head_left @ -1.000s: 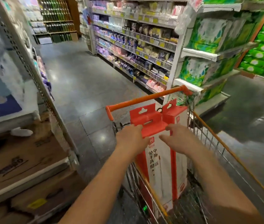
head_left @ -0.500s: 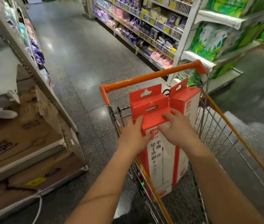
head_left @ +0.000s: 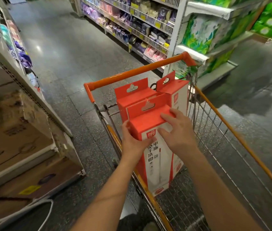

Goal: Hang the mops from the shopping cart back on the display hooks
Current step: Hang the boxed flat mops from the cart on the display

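Mop box [head_left: 156,157], the nearest of three, is a tall slim carton of glossy red and white cardboard with a flat hang tab and a cut-out slot at its top. It stands upright inside the steel wire shopping cart [head_left: 215,130], close to the cart's left wall; I cannot tell whether its base rests on the mesh. The left hand [head_left: 132,142] grips its upper left edge, fingers curled round the side and thumb on the printed front. The right hand [head_left: 176,132] holds the upper right corner, fingers bent over the red top face and thumb against the front. Two matching red cartons [head_left: 132,95] stand upright just behind it, touching one another, below the cart's smooth orange bar [head_left: 137,72]. Underfoot lies a polished, speckled dark stone floor [head_left: 68,52]. Worn brown corrugated boxes [head_left: 15,139] sit on the left, and metal shelves of soft green plastic-wrapped packs [head_left: 200,30] are on the right.
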### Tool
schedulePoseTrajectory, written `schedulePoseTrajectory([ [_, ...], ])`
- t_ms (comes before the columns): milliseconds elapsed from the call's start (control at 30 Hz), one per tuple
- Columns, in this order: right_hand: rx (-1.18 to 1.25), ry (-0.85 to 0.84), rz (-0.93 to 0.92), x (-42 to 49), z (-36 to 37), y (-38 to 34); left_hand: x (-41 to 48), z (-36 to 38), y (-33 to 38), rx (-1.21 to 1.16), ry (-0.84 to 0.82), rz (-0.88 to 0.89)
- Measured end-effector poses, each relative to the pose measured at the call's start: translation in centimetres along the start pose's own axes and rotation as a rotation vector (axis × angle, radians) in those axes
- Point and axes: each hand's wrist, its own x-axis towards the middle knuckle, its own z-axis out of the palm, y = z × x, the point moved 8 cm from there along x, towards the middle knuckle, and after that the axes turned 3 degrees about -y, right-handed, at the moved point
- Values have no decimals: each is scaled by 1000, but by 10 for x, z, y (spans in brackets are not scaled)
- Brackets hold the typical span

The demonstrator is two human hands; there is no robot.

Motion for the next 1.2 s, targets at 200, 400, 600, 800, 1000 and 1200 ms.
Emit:
schedulePoseTrajectory([
  [200, 142, 52, 42, -12, -18, 21, -13, 10, 2, 6, -14, -6],
  [400, 664, 138, 243, -33, -37, 64, -20, 27, 51, -25, -112, 122],
  [600, 860, 219, 199, -50, -81, 61, -29, 39, 131, -96, -319, 286],
  [800, 871, 433, 141, -88, -135, 16, -48, 38, 192, -222, -545, 392],
  [1000, 787, 766, 72, -148, -185, -48, -74, 37, 222, -420, -716, 392],
  [1200, 769, 1091, 107, -236, -224, -78, -142, 62, 220, -395, -978, 403],
])
